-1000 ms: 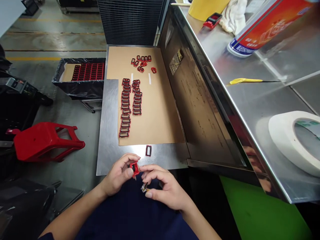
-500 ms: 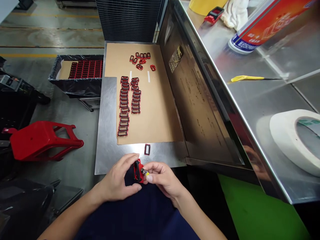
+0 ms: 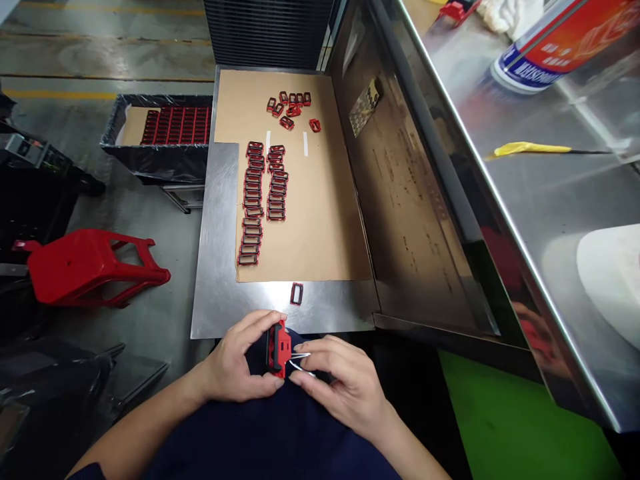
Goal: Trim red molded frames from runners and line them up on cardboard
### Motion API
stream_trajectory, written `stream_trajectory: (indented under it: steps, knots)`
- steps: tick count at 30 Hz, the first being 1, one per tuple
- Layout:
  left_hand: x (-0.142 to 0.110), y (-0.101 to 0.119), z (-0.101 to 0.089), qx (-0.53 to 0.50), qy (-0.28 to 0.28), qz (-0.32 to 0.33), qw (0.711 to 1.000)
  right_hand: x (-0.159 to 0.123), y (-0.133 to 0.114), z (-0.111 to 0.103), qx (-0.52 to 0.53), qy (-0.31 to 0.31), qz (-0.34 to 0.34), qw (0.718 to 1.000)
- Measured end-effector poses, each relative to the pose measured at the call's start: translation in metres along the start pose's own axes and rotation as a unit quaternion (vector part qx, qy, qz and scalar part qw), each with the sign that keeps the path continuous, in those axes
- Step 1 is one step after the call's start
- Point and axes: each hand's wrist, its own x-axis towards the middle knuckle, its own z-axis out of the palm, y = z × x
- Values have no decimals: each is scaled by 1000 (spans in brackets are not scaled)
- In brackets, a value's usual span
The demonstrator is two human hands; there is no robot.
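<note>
My left hand (image 3: 239,360) grips a red-and-black plastic frame (image 3: 280,348) between thumb and fingers, held on edge in front of my dark shirt. My right hand (image 3: 343,373) is closed on a thin, pale, pronged tool (image 3: 300,357), its slim ends pointing at the red side of the frame. Its full shape is hidden in my fingers, and whether the tips touch the frame is hard to tell. Just ahead, a single black-and-red frame (image 3: 291,294) lies on the bare metal near the table's front.
Two columns of similar frames (image 3: 253,193) and a loose group (image 3: 293,111) lie on a cardboard sheet (image 3: 320,220). A lined bin (image 3: 155,160) of frames stands left, near a red stool (image 3: 75,267). The raised metal shelf (image 3: 530,200) at right carries a spray can (image 3: 545,57), yellow-handled tool (image 3: 535,149) and tape roll (image 3: 610,273).
A small metal piece with a yellow end showed at my right fingertips; thin pale prongs show there now. The held frame has turned, showing more of its red side. The view has shifted slightly.
</note>
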Motion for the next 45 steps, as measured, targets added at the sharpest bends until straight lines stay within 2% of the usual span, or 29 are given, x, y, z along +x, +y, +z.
stream_trajectory:
  steps: [3,7,19,30,39,45]
  knots:
    - [6,1,3,13,-3,45,999,-1,1,2,-22,-24,-36,999]
    - [7,-1,3,2,-5,63,998,-2,2,1,-49,-22,-44,998]
    - [3,-8,0,-28,-14,41,999,2,0,1,-49,-23,-54,997]
    - [3,-12,-1,-24,-40,40,998,3,-2,0,-55,-53,-33,997]
    - [1,-12,0,-23,-36,34,998,4,-5,2,-57,-72,-35,995]
    - [-1,-13,1,-29,-39,17,999,3,-9,3,-51,-68,-8,996]
